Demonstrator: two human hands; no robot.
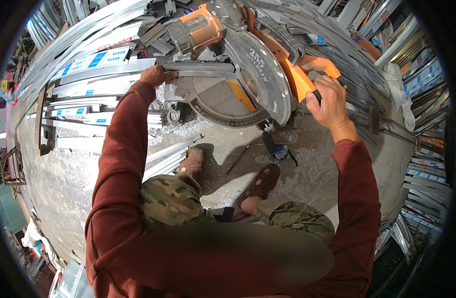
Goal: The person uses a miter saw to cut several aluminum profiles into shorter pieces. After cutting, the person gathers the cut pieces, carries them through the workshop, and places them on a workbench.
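Note:
In front of me stands an orange and grey mitre saw (pixel 255 69). My right hand (pixel 330 102) is wrapped round its orange handle (pixel 300 79). The dark grey blade guard hangs low over the round saw table (pixel 208 102), and the blade itself is mostly hidden behind it. A long silver metal profile (pixel 203 74) lies along the back of the table and runs left from the guard. My left hand (pixel 156 76) grips this profile at the table's left end, thumb pointing toward the blade.
Many long metal profiles (pixel 96 62) lie in piles to the left, and more (pixel 337 69) are behind the saw. Stacked profiles (pixel 426 169) line the right side. A blue and white roll (pixel 281 152) and a thin rod (pixel 238 159) lie on the floor (pixel 218 144) by my feet.

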